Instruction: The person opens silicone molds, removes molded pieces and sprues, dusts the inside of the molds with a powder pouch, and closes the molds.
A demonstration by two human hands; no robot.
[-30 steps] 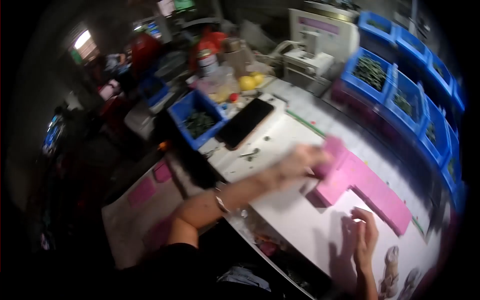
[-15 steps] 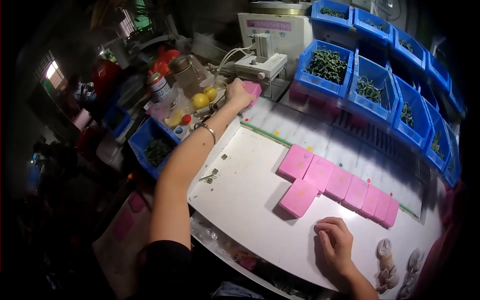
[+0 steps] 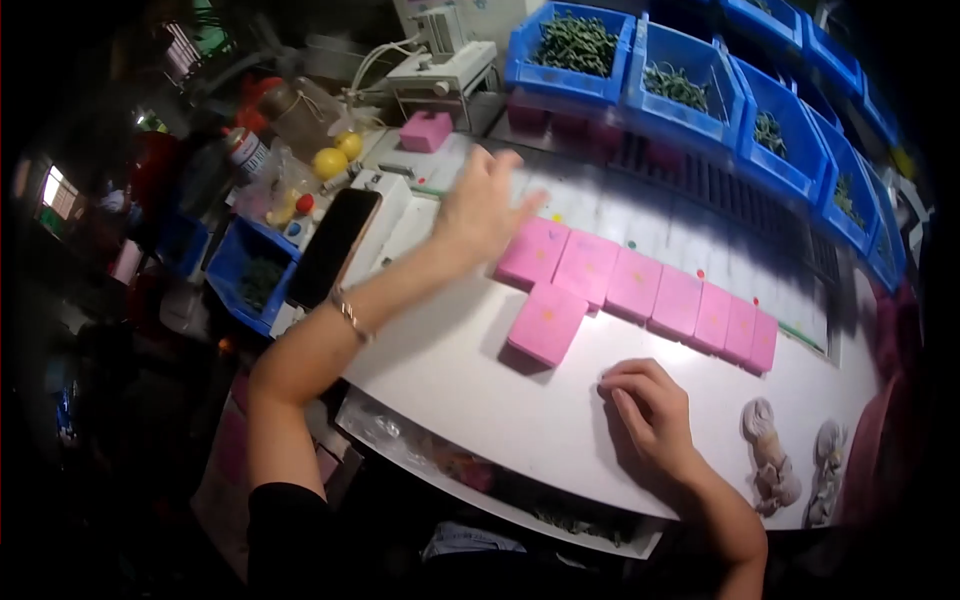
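Observation:
My left hand (image 3: 483, 212) is raised over the table, slightly blurred, with its fingers spread and nothing in them. It is nearest to the left end of a row of pink blocks (image 3: 585, 268). Just in front of that row lies another pink block (image 3: 548, 322). A separate pink block (image 3: 427, 131) sits by the white clamp-like device (image 3: 440, 75) at the back. My right hand (image 3: 650, 408) rests on the white table (image 3: 455, 365), fingers curled together, with nothing visible in them, right of the front block.
Blue bins (image 3: 572, 60) with small green pieces stand in rows at the back right. A phone (image 3: 338, 245) lies at the left table edge, near yellow fruits (image 3: 332, 162) and another blue bin (image 3: 250, 275). Rolled gloves (image 3: 768, 460) lie at the right. An open drawer (image 3: 480, 490) is below.
My left hand has let go of the pink block by the device and moved towards the row. The view has shifted, bringing the phone into sight. My right hand stays on the table.

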